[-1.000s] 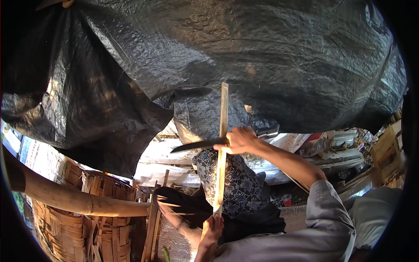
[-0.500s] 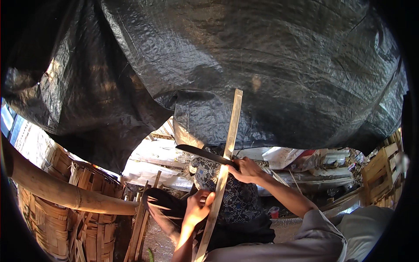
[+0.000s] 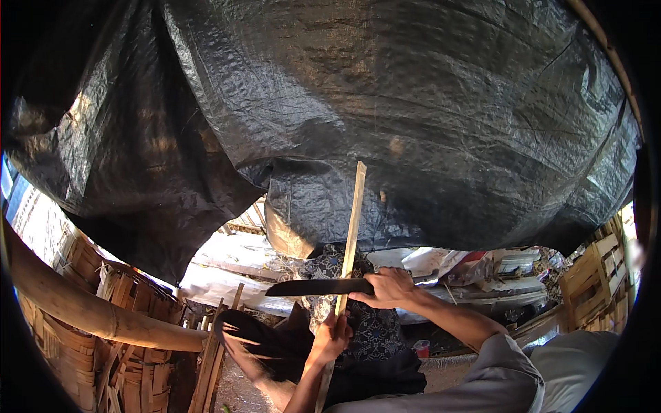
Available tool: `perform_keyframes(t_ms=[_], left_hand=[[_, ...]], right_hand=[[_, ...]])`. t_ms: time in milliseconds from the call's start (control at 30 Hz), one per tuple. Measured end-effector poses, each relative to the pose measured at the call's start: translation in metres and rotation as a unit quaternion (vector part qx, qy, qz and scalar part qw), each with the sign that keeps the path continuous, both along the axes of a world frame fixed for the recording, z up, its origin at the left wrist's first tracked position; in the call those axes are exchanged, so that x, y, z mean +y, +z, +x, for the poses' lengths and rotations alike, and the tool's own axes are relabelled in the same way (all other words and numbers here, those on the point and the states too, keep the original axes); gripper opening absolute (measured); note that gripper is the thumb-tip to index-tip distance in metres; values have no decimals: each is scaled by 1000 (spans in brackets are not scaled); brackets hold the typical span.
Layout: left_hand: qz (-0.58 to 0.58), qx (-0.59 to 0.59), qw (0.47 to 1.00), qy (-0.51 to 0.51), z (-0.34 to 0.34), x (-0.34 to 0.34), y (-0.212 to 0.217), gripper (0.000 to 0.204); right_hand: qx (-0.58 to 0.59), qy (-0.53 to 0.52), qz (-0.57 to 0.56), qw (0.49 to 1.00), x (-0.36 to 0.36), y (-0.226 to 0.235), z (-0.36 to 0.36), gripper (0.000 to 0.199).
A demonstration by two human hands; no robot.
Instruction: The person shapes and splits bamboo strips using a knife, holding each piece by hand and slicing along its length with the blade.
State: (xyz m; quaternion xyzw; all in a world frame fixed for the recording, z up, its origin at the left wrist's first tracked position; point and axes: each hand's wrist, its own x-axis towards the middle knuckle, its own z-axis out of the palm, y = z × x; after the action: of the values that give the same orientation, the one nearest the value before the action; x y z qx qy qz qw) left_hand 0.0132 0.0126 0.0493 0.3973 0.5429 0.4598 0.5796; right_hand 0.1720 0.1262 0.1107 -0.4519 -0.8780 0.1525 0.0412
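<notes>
A long, narrow bamboo strip (image 3: 354,227) stands tilted in front of me, its lower end running down past my lap. My left hand (image 3: 331,337) is wrapped round the strip's lower part. In my right hand (image 3: 390,288) is a machete (image 3: 303,288) with a broad dark blade pointing left; its handle is mostly hidden by my fingers. The blade lies across the strip just above my left hand, and appears to touch it. A dark patterned cloth (image 3: 375,341) covers my lap behind the strip.
A black tarpaulin (image 3: 441,124) hangs across the far side. On the left are a thick bamboo pole (image 3: 117,320), woven bamboo baskets (image 3: 76,351) and upright bamboo pieces (image 3: 210,365). A red plastic cup (image 3: 421,349) sits right of the cloth; another woven basket (image 3: 597,272) stands at far right.
The machete has moved down along the bamboo strip and its blade is now nearly level. My left hand has shifted up and right, closer to the blade. The strip's top sits lower.
</notes>
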Motion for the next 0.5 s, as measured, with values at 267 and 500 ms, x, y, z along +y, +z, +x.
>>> perform_keyframes(t_ms=[267,500], left_hand=[[170,244,954,37,7,-9,-33,11],[185,266,944,55,5,-11,-35,8]], right_hand=[[-21,125,121,984,34,-27,8,76],[39,-20,35,998,70,-20,7,77]])
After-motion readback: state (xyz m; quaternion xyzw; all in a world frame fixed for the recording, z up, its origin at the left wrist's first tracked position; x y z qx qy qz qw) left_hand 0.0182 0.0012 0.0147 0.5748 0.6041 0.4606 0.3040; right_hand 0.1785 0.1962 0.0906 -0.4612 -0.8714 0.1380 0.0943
